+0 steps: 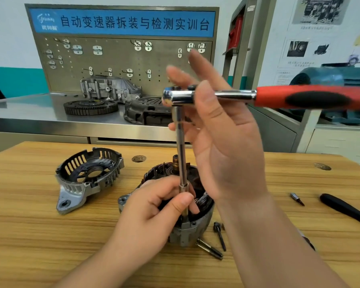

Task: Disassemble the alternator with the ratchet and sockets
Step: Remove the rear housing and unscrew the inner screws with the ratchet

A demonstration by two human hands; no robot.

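The alternator body (187, 231) stands on the wooden bench (50, 246), its windings and copper-tipped shaft (176, 161) exposed. A chrome ratchet (177, 96) with a red and black handle (312, 98) sits on a long vertical extension bar (181, 154) whose socket end goes down into the housing edge. My left hand (154, 206) pinches the lower bar and socket. Up at the ratchet head, my right hand (220, 129) has its fingers spread, with thumb and fingertips touching the head and upper bar. The removed end cover (87, 177) lies to the left.
Two long bolts (214, 244) lie just right of the alternator. A small bit (297, 198) and a black-handled tool (345, 208) rest at the right. Behind the bench a steel table carries a flywheel (90, 107), a clutch cover (143, 113) and a pegboard.
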